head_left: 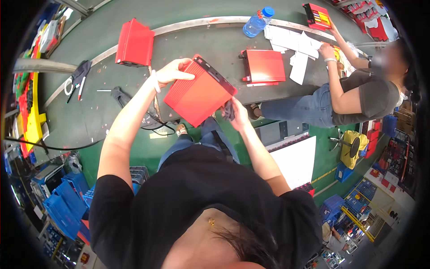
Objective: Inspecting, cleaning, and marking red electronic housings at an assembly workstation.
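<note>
One red box (197,98) is held at a slant before the person's body, over the near edge of the dark green workbench (179,47), its partly ribbed face up toward the camera and a dark end panel along its upper right side. The left hand (175,71) is partly curled round the box's upper left edge near the top corner, the thumb lying on the ribbed face. The right hand (240,115) is half curled just below the right corner, its fingers bunched round a dark cloth (229,110); how much of the box it also bears is unclear. Whatever lies inside the casing is hidden.

On the bench, a second red box (134,44) sits to the left and a third red box (265,69) to the right. Behind the latter is a clear bluish bottle (255,26) with a blue cap; its fill level is hard to make out. White papers (298,47) overlap nearby, and beyond them a co-worker (354,92) grips a red box with a yellow label (318,17).

At the far left, a yellow holder (33,130) carries small red and green pieces. Blue bins (67,208) crowd the lower left, their contents too small to tell.
</note>
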